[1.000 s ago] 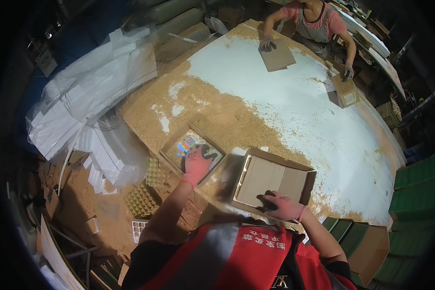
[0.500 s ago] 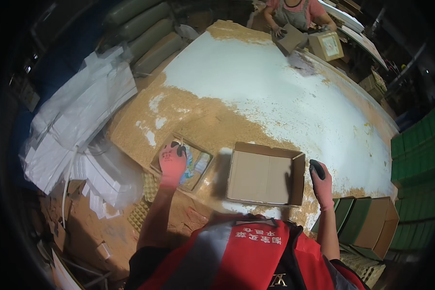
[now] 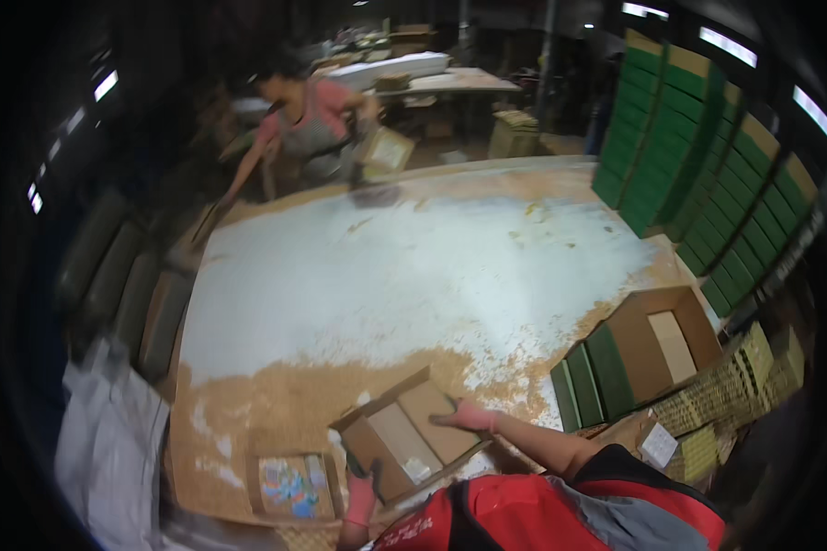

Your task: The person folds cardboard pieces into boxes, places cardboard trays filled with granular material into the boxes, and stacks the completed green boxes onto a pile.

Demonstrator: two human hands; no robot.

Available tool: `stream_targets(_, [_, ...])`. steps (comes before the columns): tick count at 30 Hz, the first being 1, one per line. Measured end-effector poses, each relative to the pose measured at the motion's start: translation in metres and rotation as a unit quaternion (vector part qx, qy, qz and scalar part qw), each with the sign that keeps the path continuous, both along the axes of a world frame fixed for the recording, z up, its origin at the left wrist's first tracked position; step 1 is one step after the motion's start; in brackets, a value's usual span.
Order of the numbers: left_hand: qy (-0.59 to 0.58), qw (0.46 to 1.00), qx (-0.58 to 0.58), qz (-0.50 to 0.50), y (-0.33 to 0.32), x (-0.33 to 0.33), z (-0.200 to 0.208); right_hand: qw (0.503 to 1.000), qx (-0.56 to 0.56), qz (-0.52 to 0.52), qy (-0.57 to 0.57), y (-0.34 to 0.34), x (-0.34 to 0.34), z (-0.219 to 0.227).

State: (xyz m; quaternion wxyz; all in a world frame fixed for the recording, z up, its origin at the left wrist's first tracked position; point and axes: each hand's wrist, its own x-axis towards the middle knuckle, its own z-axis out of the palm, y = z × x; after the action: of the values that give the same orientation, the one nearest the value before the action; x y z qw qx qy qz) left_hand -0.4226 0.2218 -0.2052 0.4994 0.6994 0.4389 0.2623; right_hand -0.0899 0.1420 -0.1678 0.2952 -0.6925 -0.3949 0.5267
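Note:
An open, shallow brown cardboard box (image 3: 390, 436) lies at the table's near edge, turned at an angle. My left hand (image 3: 362, 494), in a pink glove with dark fingertips, grips its left wall near the front corner. On the opposite side my right hand (image 3: 469, 416), gloved the same, holds the right wall with its fingers over the edge. Lighter cardboard and a small whitish patch show inside the box. To the left sits a smaller cardboard tray (image 3: 255, 487) with blue and white packets (image 3: 289, 487) in it; neither hand touches it.
Green boxes (image 3: 643, 138) stand in tall stacks at the far right. A larger open carton (image 3: 639, 354) and yellowish egg trays (image 3: 721, 386) are at my right. White plastic-wrapped material (image 3: 110, 450) is at the left. Across the table (image 3: 368, 275) a person (image 3: 308, 129) handles a yellowish box (image 3: 388, 150).
The view has swung to the right and up. My left hand has left the small tray, and both hands now hold the larger box, which has turned. The co-worker's arms have spread apart.

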Motion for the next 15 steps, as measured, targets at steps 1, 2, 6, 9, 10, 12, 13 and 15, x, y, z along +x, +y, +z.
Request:
stream_targets(1, [0.093,0.993,0.056,0.056,0.007,0.002,-0.023,0.998,-0.013,-0.002,-0.06,0.012,-0.016,0.01])
stream_targets(2, [0.184,0.97,0.108,0.121,0.006,-0.011,-0.063,0.993,-0.033,0.002,-0.116,0.019,-0.028,0.015])
stream_targets(6, [-0.368,0.87,-0.323,-0.059,0.025,0.014,-0.034,0.997,0.038,-0.044,-0.045,0.004,-0.028,0.023])
stream_targets(9, [-0.416,0.737,-0.526,-0.086,0.003,0.037,0.078,0.987,0.134,-0.057,-0.066,0.006,-0.037,0.069])
stream_targets(10, [-0.408,0.738,-0.533,-0.076,0.004,0.042,0.082,0.986,0.135,-0.068,-0.064,0.003,-0.035,0.098])
stream_targets(12, [-0.376,0.74,-0.551,-0.091,0.003,0.065,0.079,0.989,0.097,-0.04,-0.103,-0.022,-0.008,0.166])
stream_targets(13, [-0.358,0.74,-0.559,-0.107,0.0,0.081,0.079,0.987,0.116,-0.072,-0.083,-0.039,0.015,0.175])
stream_targets(15, [-0.325,0.736,-0.576,-0.142,-0.013,0.108,0.083,0.979,0.165,-0.1,-0.06,-0.085,0.06,0.197])
